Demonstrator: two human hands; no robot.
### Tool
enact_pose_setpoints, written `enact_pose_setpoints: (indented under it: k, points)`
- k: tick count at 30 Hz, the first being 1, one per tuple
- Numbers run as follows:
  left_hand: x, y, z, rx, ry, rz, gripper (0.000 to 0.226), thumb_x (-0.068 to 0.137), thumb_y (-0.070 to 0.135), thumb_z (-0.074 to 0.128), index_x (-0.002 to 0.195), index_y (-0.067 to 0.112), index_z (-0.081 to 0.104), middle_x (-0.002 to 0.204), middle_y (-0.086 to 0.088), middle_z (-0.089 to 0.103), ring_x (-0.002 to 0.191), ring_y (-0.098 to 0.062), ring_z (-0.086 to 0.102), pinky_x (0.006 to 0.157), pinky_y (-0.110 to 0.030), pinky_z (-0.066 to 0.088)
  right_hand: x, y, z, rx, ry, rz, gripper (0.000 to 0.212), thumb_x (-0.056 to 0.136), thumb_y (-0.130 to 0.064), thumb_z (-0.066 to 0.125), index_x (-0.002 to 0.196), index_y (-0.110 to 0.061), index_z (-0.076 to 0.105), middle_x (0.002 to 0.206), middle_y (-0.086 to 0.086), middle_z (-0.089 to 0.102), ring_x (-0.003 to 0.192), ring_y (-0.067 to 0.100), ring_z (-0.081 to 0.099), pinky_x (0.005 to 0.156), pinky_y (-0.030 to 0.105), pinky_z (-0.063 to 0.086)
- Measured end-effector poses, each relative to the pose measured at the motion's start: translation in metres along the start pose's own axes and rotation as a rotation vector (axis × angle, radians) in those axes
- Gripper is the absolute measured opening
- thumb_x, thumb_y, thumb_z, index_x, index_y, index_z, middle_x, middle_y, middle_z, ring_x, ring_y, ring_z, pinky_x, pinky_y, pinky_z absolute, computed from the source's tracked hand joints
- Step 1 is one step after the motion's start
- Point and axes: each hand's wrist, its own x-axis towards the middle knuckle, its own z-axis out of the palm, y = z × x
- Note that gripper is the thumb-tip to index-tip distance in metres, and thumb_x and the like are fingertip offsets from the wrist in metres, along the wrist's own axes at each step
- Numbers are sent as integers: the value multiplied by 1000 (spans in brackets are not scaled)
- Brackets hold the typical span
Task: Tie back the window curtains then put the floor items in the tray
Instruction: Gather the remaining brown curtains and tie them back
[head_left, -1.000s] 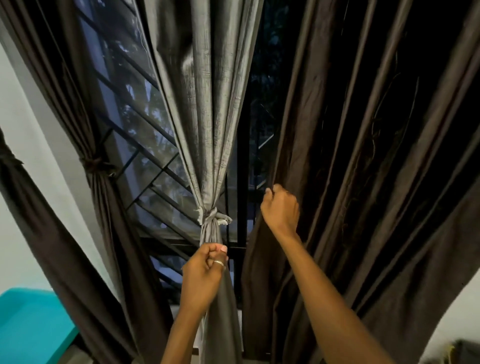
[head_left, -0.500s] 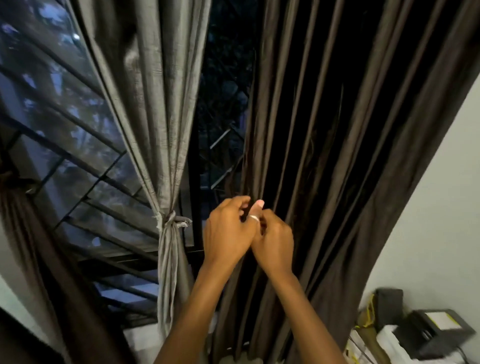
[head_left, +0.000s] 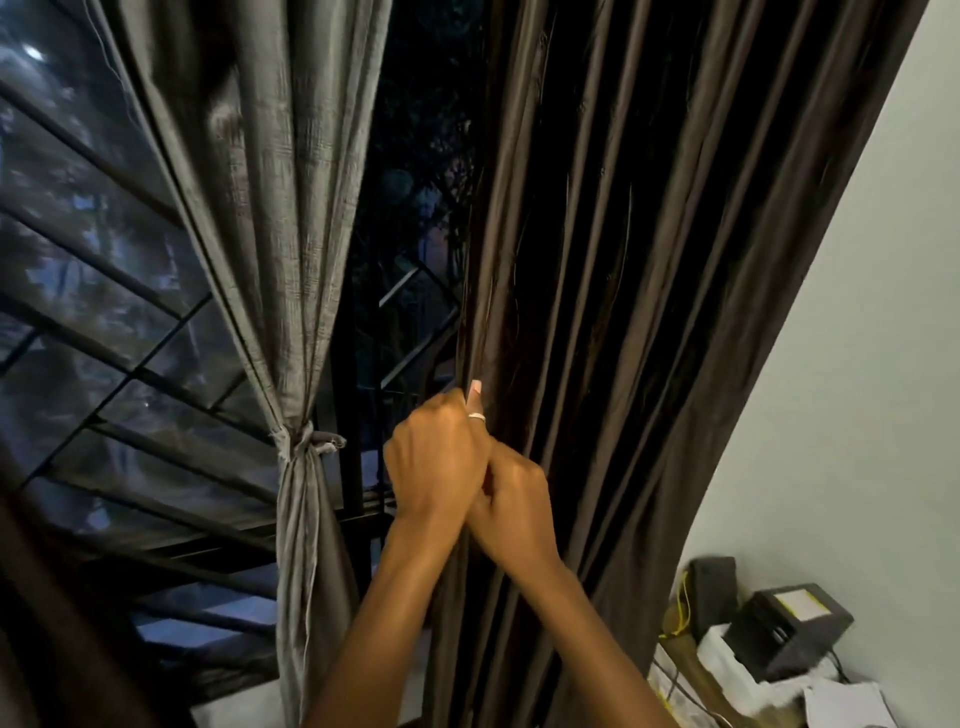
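Both hands meet at the inner edge of the dark brown curtain (head_left: 649, 260), which hangs loose in long folds from the top of the view down the right half, beside a pale wall (head_left: 857, 364). The left hand (head_left: 436, 457) is curled round the edge of the fabric, knuckles toward the camera; one finger stands up along the fold, with a pale nail and a light ring (head_left: 477, 416) on it. The right hand (head_left: 517, 501) sits just below and to the right, touching the left, its fingers closed on gathered folds of the same curtain. To the left hangs the grey curtain (head_left: 291, 208), already pulled in at the waist by a knotted tie (head_left: 304, 447), with its lower part falling straight beneath. Between and behind the two curtains shows the window grille (head_left: 104, 291), with dark glass and trees outside. A further dark drape (head_left: 52, 623) fills the lower left corner. At the lower right a black box (head_left: 789, 634) stands among white papers (head_left: 841, 701), near a yellow cord (head_left: 680, 608)
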Motion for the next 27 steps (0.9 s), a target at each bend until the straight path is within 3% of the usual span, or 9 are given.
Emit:
enact_pose_setpoints:
  k: [2,4,7,10,14,19,22,24,27]
  points:
    - [3,-6,-2,10,8,13,46,106,37,41,81,7,66,75,-10,68,63,-30,66,50,-31,37,9,2,-8,107,-118,-31,16,93,-13,62,80,-22,66,73,-12,65,67,7,62,58,20,45]
    - [7,-13,-3,-8,9,2,46,106,37,41,80,8,65,73,-8,67,63,-30,64,51,-32,37,18,10,-21,148,-97,-26,13,94,-18,65,93,-27,74,88,-16,71,83,3,68,73,18,52]
    - [13,-24,-5,-47,32,-17,49,106,40,39,65,15,51,60,0,53,52,-23,54,48,-29,31,40,23,-37,54,264,92,9,94,-29,69,98,-24,76,91,-13,73,82,3,69,73,19,55]
    - [19,-31,-5,-69,26,-15,51,105,41,39,63,15,47,56,3,48,48,-19,49,45,-29,33,73,31,-48,-181,467,238,37,89,-48,71,111,-18,68,101,-7,68,75,3,62,65,7,42]
    - [23,-34,1,-80,3,-6,51,106,43,38,68,12,56,55,4,49,47,-17,50,44,-28,32,107,34,-47,-308,341,355,56,86,-52,73,127,-17,57,118,-2,63,95,14,66,77,33,56]
    - [31,-44,3,-71,16,-43,52,105,44,40,58,20,39,53,4,47,46,-15,47,44,-27,26,122,57,-49,-353,270,314,39,90,-35,74,121,-17,60,111,-1,67,98,18,67,78,36,57]
    - [36,-52,3,-84,37,-44,51,104,43,41,57,23,37,53,4,47,46,-16,48,43,-27,28,125,72,-57,-331,179,275,14,94,-32,69,94,-21,60,79,-7,65,75,16,65,64,34,55]
    - [41,-58,3,-85,41,-70,51,104,44,41,58,21,39,54,2,50,48,-21,51,45,-31,36,127,82,-65,-289,179,293,25,94,-31,68,77,-21,53,68,-8,62,67,16,63,61,34,53]
    - [51,-68,0,-33,67,-113,51,104,43,42,59,19,40,60,1,50,53,-22,46,51,-33,36,129,98,-85,-250,227,376,27,93,-30,70,74,-21,52,70,-8,63,76,20,65,65,33,49]
